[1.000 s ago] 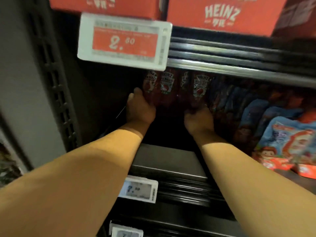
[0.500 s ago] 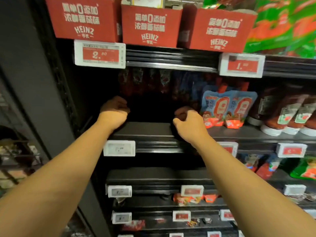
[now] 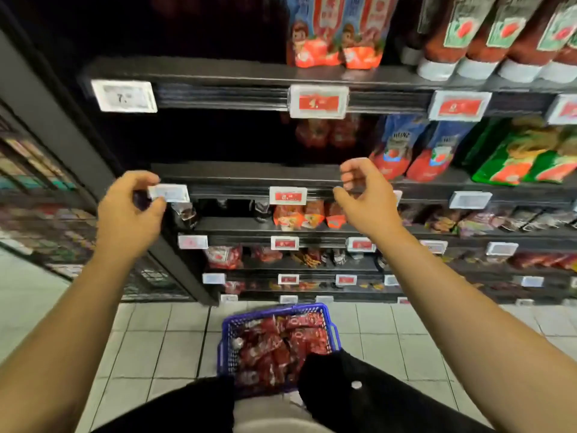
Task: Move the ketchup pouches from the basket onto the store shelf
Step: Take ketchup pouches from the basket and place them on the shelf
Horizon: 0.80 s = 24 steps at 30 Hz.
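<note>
1. The left hand (image 3: 129, 210) and the right hand (image 3: 363, 195) hung in mid-air in front of the shelves, well apart; both had loosely curled fingers and held nothing.
2. The store shelf (image 3: 249, 73), the largest thing in view, filled the far half of the scene. Its top-left stretch was dark, and I could not tell what stood there.
3. On the far right of that board stood upside-down sauce bottles (image 3: 487, 35); four white caps showed plainly, with more cut off at the frame edge.
4. Two blue cartoon pouches (image 3: 337, 35) stood side by side, just left of the bottles.
5. The blue basket (image 3: 327, 317) sat on the tiled floor, near, between the person's knees, well below both hands.
6. The ketchup pouches (image 3: 274, 348) lay heaped in the basket. They overlapped too much to count exactly; I judged at least a dozen.
7. I judged each pouch light, soft and squashy, with glossy film that could slip. A grip across the flat sides, or several gathered in each hand, would likely suit better than pinching a corner seam.
</note>
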### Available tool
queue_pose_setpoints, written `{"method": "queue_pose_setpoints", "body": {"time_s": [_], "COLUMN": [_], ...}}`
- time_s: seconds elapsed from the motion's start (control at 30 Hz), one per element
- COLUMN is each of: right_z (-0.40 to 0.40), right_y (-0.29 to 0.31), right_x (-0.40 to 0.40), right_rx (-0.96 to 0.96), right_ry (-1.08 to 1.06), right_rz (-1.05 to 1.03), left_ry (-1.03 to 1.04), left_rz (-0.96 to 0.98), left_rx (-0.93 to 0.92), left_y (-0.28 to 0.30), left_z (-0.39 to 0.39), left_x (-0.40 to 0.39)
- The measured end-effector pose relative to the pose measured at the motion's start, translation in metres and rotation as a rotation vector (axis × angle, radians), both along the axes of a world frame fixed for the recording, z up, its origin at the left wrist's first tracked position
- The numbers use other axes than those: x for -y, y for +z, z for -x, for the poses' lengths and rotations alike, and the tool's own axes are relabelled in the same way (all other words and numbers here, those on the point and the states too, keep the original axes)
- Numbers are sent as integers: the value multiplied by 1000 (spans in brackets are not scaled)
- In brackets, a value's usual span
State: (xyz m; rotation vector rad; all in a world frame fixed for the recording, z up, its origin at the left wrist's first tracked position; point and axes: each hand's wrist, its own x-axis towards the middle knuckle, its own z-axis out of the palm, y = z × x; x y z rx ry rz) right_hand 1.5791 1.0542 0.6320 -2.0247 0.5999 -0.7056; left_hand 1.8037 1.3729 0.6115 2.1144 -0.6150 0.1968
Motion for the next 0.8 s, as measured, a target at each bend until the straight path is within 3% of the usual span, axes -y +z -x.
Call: {"method": "queue_pose_setpoints", "body": {"time_s": [0.27,0.37,0.47,0.67,0.8], "right_z": [106,145,177,185,166], "right_y": [-184,-236,-279,-368,-450], "right_x": [14,-4,-26,-69,-78], "right_rx": [-552,-723,-827,-1060,-1118], "right_ry": [-108,-153,-169,4,140], "right_rz": [-370,-478,-564,-439,-368], "left_ry": [-3,24,-7,-86,-135], "left_rz": [-370,-476,-700,-930,-910], "left_rx": [-569,-688,-792,-946,-1016], "left_y": [-152,-199,-248,-352,-441], "left_z": [110,145,174,206,208], "left_x": [-6,-11,-17,-22,-19]}}
